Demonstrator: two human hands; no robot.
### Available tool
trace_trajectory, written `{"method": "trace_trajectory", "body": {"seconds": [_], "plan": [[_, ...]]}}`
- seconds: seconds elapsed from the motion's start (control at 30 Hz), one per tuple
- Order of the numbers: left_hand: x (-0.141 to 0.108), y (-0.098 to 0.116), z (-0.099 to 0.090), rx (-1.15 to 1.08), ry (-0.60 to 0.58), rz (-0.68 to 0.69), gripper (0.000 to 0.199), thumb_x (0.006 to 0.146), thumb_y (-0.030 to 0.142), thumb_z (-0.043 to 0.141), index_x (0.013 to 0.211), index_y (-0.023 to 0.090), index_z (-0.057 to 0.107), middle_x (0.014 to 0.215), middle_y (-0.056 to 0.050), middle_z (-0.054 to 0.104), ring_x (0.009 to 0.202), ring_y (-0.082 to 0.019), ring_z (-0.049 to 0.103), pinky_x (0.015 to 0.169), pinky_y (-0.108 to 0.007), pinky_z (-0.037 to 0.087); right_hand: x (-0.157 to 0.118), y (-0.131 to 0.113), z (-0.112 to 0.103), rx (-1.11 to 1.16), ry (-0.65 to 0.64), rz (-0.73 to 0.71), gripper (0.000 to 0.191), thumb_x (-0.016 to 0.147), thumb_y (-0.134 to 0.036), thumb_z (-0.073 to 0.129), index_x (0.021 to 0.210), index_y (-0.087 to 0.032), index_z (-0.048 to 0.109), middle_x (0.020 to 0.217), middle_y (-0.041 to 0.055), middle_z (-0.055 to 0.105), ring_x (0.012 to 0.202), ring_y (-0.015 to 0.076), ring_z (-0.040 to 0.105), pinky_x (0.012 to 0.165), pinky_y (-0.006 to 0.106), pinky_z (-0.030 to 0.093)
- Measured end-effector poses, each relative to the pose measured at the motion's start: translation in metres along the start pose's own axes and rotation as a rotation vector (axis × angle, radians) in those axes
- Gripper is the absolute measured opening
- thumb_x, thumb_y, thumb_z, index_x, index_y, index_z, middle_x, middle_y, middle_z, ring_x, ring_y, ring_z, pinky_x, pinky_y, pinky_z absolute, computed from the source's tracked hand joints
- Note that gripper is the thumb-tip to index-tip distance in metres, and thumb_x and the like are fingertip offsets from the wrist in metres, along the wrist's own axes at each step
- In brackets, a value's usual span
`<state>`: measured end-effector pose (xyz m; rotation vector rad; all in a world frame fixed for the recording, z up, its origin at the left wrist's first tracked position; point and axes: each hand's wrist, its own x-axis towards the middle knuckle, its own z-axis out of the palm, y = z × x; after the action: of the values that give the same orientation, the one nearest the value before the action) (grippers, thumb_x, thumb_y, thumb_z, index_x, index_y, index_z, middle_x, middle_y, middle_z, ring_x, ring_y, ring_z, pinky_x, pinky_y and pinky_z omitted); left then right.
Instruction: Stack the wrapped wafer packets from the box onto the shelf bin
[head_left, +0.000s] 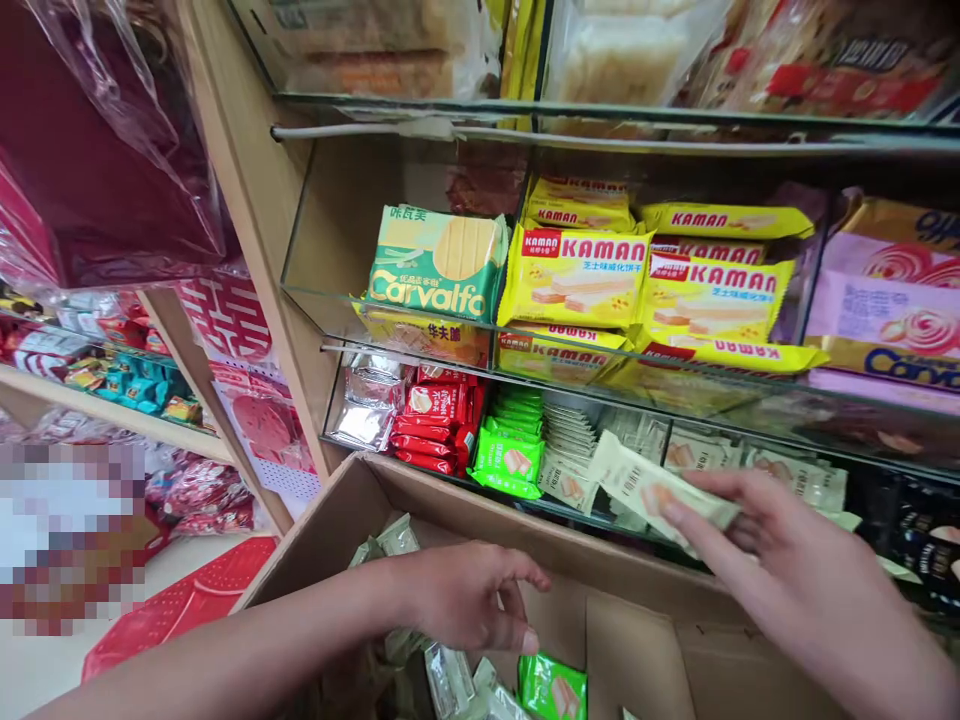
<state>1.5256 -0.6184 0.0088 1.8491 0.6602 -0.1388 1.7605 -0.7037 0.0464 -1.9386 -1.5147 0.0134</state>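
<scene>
My right hand (pixel 780 570) pinches a pale green wafer packet (pixel 656 487) in front of the lowest shelf compartments, thumb on its face. My left hand (pixel 480 595) hangs over the cardboard box (pixel 637 640), fingers apart and curved, with nothing in them. Inside the box lie a bright green packet (pixel 553 687) and several pale packets (pixel 448 680). Behind the held packet stand rows of similar pale packets (pixel 570 455), beside stacked bright green packets (pixel 510 455).
Red packets (pixel 431 420) and silver packets (pixel 366 400) fill the lowest compartment's left end. Above are yellow Kaman packs (pixel 574 275) and a green Carvalfo pack (pixel 439 262) behind a glass edge. A wooden upright (pixel 255 230) stands left, near a red plastic item (pixel 180 605).
</scene>
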Motion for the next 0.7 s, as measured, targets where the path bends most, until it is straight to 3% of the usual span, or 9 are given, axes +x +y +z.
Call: {"method": "trace_trajectory", "body": {"seconds": [0.13, 0.23, 0.37, 0.53, 0.6, 0.7], "plan": [[-0.003, 0.003, 0.002, 0.114, -0.053, 0.007, 0.052, 0.071, 0.035, 0.062, 0.119, 0.021, 0.049, 0.096, -0.005, 0.064, 0.074, -0.014, 0.059, 0.058, -0.02, 0.042, 0.045, -0.019, 0.029, -0.281, -0.274, -0.075, 0.014, 0.077, -0.027, 0.052, 0.087, -0.019, 0.054, 0.086, 0.0078, 0.064, 0.079, 0.0217, 0.059, 0.065, 0.028, 0.041], [-0.006, 0.006, 0.003, 0.168, -0.084, -0.036, 0.057, 0.067, 0.031, 0.066, 0.12, 0.022, 0.049, 0.101, -0.005, 0.065, 0.08, -0.016, 0.061, 0.06, -0.02, 0.044, 0.065, -0.022, 0.063, -0.344, -0.429, -0.097, 0.015, 0.073, -0.02, 0.056, 0.087, -0.015, 0.054, 0.09, 0.0104, 0.063, 0.084, 0.0208, 0.058, 0.065, 0.025, 0.039], [-0.007, 0.008, 0.001, 0.363, -0.099, -0.003, 0.052, 0.07, 0.021, 0.06, 0.12, 0.019, 0.05, 0.101, -0.007, 0.066, 0.082, -0.019, 0.062, 0.061, -0.022, 0.045, 0.078, -0.015, 0.091, -0.383, -0.469, -0.159, 0.018, 0.069, -0.014, 0.058, 0.087, -0.014, 0.056, 0.085, 0.01, 0.062, 0.08, 0.02, 0.059, 0.062, 0.024, 0.038], [-0.008, 0.009, -0.002, 0.519, -0.145, 0.036, 0.055, 0.067, 0.005, 0.053, 0.12, 0.018, 0.049, 0.101, -0.007, 0.066, 0.081, -0.019, 0.063, 0.063, -0.023, 0.046, 0.08, -0.006, 0.1, -0.467, -0.455, -0.222, 0.027, 0.063, -0.015, 0.064, 0.089, -0.01, 0.059, 0.1, 0.0173, 0.055, 0.096, 0.0285, 0.052, 0.075, 0.03, 0.04], [-0.007, 0.006, -0.001, 0.568, -0.159, 0.053, 0.055, 0.067, 0.008, 0.053, 0.121, 0.019, 0.049, 0.103, -0.007, 0.066, 0.087, -0.022, 0.062, 0.069, -0.026, 0.047, 0.078, -0.006, 0.1, -0.481, -0.472, -0.265, 0.033, 0.062, -0.013, 0.064, 0.094, -0.009, 0.058, 0.102, 0.0161, 0.054, 0.097, 0.0275, 0.051, 0.079, 0.029, 0.04], [-0.004, 0.001, 0.002, 0.696, -0.185, 0.066, 0.037, 0.075, 0.017, 0.049, 0.111, 0.019, 0.057, 0.098, -0.009, 0.067, 0.089, -0.025, 0.062, 0.07, -0.03, 0.047, 0.077, -0.01, 0.099, -0.502, -0.495, -0.34, 0.029, 0.07, -0.008, 0.053, 0.098, -0.012, 0.056, 0.102, 0.0137, 0.055, 0.1, 0.026, 0.049, 0.082, 0.03, 0.039]]}}
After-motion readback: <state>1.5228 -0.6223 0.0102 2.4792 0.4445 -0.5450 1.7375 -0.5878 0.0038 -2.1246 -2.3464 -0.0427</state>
